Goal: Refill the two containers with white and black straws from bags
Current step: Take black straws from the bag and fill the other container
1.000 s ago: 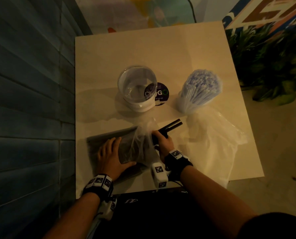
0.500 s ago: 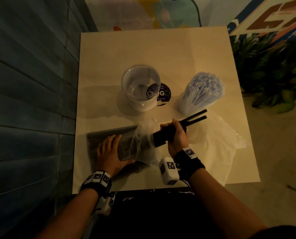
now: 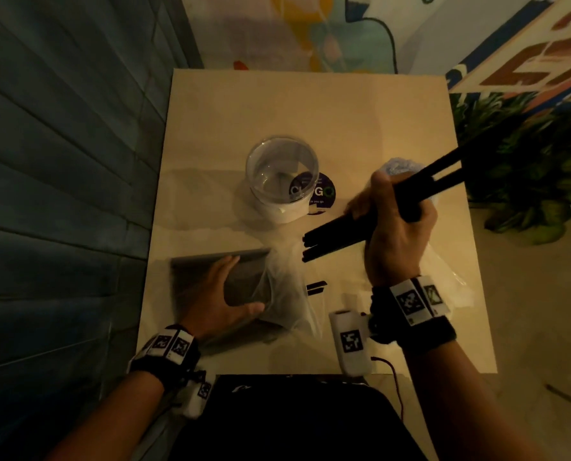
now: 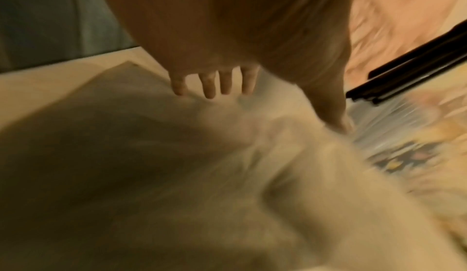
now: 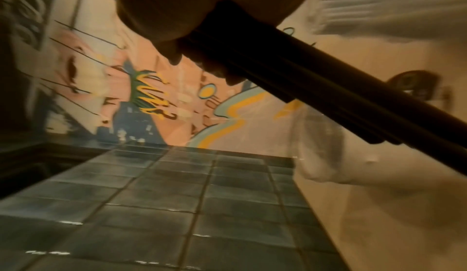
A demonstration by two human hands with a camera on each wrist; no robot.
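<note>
- Right hand (image 3: 395, 224): I see it raised above the table (image 3: 310, 104), back of the hand toward the head camera, fingers curled tight round a bundle of black straws (image 3: 354, 224). The bundle slants from lower left to upper right, its ends fanning apart past the fist.
- Left hand (image 3: 225, 294): laid flat, fingers (image 4: 209, 86) straight and spread, thumb out, pressing on the bag (image 3: 244, 284) of dark straws near the table's left front.
- Two loose black straw ends (image 3: 315, 287) poke from the bag's mouth.
- Clear container (image 3: 282, 176) stands mid-table, nothing in it, beside a round sticker (image 3: 324, 194).
- White straws (image 3: 400, 166) show just behind the right fist, mostly hidden.
- Wrist views are blurred.
</note>
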